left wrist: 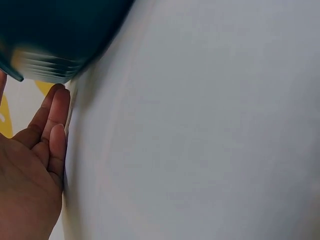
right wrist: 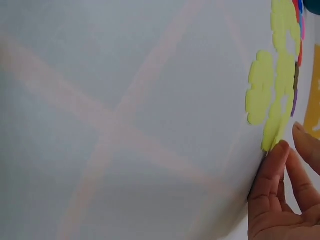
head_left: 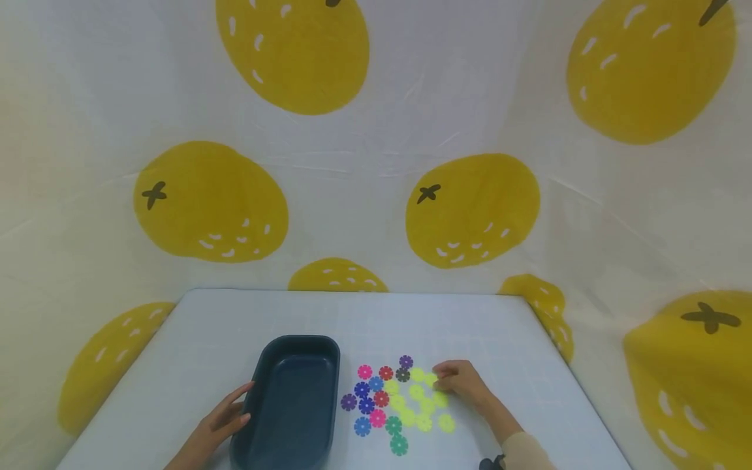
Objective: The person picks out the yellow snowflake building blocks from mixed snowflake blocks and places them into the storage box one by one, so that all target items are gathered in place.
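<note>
A dark teal rectangular tray (head_left: 294,405) stands on the white table. My left hand (head_left: 220,421) is at its left side, with the fingertips touching the wall near the rim. In the left wrist view, fairly straight fingers (left wrist: 60,107) reach to the tray's outer wall (left wrist: 55,35). Right of the tray lie many flat notched plastic discs, among them a group of yellow discs (head_left: 423,422). My right hand (head_left: 461,380) is at the upper right edge of that group. In the right wrist view its fingertips touch or nearly touch a yellow disc (right wrist: 272,130), and the thumb stands apart.
Between the tray and the yellow group lie pink (head_left: 365,372), red (head_left: 381,399), blue (head_left: 362,427), purple (head_left: 348,402) and green discs (head_left: 399,445). One dark disc (head_left: 402,375) is near the top. A fruit-patterned curtain (head_left: 376,130) hangs behind the table (head_left: 505,339).
</note>
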The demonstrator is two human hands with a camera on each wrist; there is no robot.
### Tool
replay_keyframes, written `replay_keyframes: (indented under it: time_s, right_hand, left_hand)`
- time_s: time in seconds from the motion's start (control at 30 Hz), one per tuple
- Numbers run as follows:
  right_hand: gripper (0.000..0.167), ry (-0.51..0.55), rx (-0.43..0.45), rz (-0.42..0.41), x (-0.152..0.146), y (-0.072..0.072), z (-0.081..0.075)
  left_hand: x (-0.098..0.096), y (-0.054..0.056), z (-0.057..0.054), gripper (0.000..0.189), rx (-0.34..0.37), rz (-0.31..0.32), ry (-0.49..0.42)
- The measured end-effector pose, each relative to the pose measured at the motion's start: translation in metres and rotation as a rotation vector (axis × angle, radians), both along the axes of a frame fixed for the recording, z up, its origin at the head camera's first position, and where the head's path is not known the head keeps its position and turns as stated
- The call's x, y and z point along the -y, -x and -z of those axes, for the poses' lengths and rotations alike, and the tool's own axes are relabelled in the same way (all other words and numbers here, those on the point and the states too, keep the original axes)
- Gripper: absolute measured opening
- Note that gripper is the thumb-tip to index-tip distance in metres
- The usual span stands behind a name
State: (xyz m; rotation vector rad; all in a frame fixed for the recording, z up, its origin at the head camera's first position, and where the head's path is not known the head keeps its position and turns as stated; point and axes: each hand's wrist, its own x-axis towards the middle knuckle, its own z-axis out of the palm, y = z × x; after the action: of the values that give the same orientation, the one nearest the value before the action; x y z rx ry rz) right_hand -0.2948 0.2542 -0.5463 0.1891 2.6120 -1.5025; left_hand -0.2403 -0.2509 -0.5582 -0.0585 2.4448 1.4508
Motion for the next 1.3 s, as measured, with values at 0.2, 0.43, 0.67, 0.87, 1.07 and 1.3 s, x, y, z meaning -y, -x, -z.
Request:
replay_keyframes:
  time_s: [0.2, 0.43, 0.67, 0.87, 1.07, 1.3]
  right_hand:
    - [0.036, -0.036, -0.022, 0.007, 0.003, 0.003, 0.006]
    - [0.037, -0.092, -0.073, -0.002, 0.003, 0.002, 0.014]
    - [0.037, -0.091, -0.105, -0.041, 0.002, 0.002, 0.015]
    - [0.038, -0.100, -0.086, -0.036, 0.001, 0.003, 0.015]
    - [0.032, -0.126, -0.082, -0.022, 0.002, 0.002, 0.014]
    - [0.026, -0.102, -0.119, -0.042, 0.003, 0.000, 0.016]
  left_hand:
    - [-0.001, -0.001, -0.001, 0.071, 0.008, -0.009, -0.002]
    - [-0.002, 0.000, -0.002, 0.074, 0.045, -0.016, -0.005]
    - [0.000, -0.001, -0.002, 0.073, 0.036, -0.012, -0.019]
    - [0.002, 0.000, 0.001, 0.073, 0.028, 0.002, -0.036]
    - [0.001, 0.001, 0.001, 0.073, 0.030, 0.003, -0.033]
    - [0.001, 0.001, 0.001, 0.073, 0.028, 0.002, -0.017]
